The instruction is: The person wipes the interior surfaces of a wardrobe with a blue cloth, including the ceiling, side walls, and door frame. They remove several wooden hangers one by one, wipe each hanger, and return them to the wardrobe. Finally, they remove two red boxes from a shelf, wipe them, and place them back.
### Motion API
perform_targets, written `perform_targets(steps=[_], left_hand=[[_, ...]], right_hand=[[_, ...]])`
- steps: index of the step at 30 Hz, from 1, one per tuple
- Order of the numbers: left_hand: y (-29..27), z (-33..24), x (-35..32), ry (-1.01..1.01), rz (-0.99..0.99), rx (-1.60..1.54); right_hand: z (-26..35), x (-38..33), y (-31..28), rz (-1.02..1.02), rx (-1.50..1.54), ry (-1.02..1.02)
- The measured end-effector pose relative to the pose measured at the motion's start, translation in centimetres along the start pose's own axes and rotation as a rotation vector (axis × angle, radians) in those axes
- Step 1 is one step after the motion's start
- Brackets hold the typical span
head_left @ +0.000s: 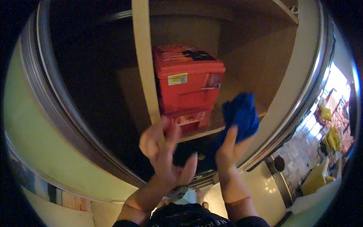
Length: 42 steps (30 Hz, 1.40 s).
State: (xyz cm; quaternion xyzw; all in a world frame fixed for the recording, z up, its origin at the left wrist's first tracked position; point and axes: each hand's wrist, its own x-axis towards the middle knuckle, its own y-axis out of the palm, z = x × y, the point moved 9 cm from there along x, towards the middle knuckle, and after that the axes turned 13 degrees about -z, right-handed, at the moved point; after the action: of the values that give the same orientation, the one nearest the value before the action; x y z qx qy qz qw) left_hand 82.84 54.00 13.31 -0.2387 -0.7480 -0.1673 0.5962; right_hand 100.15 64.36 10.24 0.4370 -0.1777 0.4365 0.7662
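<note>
My right hand (pixel 229 148) is closed on a bunched blue cloth (pixel 244 115), held up at the front edge of a cupboard shelf, on its right side. My left hand (pixel 163 153) is raised in front of the cupboard's upright divider (pixel 143 56), fingers apart and holding nothing; it is slightly smeared by motion. Behind and between the hands, a red lidded plastic box (pixel 189 89) stands on the shelf (pixel 217 130), close against the divider. It has a yellow and white label on its front and a dark patch on the lid. My left fingers overlap its lower corner in view.
The dark left compartment has a metal rail (pixel 123 15) near its top. A pale green panel (pixel 49 140) curves along the left side. To the right, past the cupboard frame, a dark round container (pixel 279 163) and yellow items (pixel 332 139) are on a tiled floor (pixel 298 140).
</note>
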Motion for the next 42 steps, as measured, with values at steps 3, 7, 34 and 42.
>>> perform_targets(steps=[3,7,34,42], left_hand=[[2.4,0.5,2.4,-0.134,-0.146,0.097],[5.2,-1.4,2.5,-0.158,-0.064,0.257],[3.9,-3.6,-10.0,-1.247,-0.193,-0.754],[-0.5,-6.1,-13.9,-1.134,-0.200,-0.503]], right_hand=[[-2.1,5.0,3.7,0.112,-0.127,0.160],[-5.3,6.3,5.5,0.225,0.053,0.263],[-7.1,-3.3,-11.5,0.107,0.421,0.754],[-8.0,-5.7,-15.8,0.272,-0.138,0.862]])
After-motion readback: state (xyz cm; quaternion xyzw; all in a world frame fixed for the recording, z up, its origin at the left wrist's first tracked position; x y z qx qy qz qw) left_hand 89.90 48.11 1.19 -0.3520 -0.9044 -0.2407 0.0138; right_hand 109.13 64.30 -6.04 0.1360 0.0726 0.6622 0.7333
